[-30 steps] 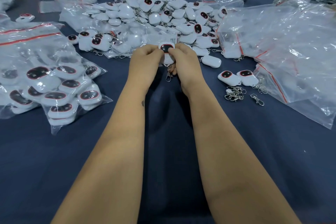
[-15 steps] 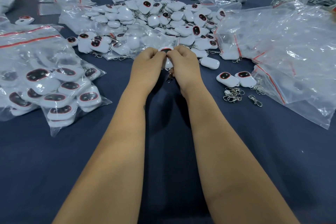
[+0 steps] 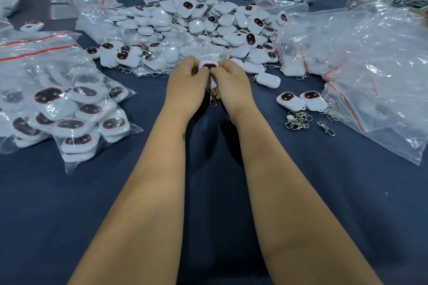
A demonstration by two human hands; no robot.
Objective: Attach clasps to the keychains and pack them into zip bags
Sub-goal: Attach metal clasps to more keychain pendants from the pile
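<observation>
Item: keychain (image 3: 209,67), white w/ dark red-rimmed face, pinched between left hand (image 3: 187,85) and right hand (image 3: 232,85), raised just above worktop (image 3: 208,192) at centre. Fingers curled round it on both sides, prob. to steady it while clasp (image 3: 212,99), seen hanging below, is fitted. Loose clasps (image 3: 297,120) kept near right for reach. Filled zip bag (image 3: 58,109) at left; unpacked pile (image 3: 196,28) beyond the hands.
</observation>
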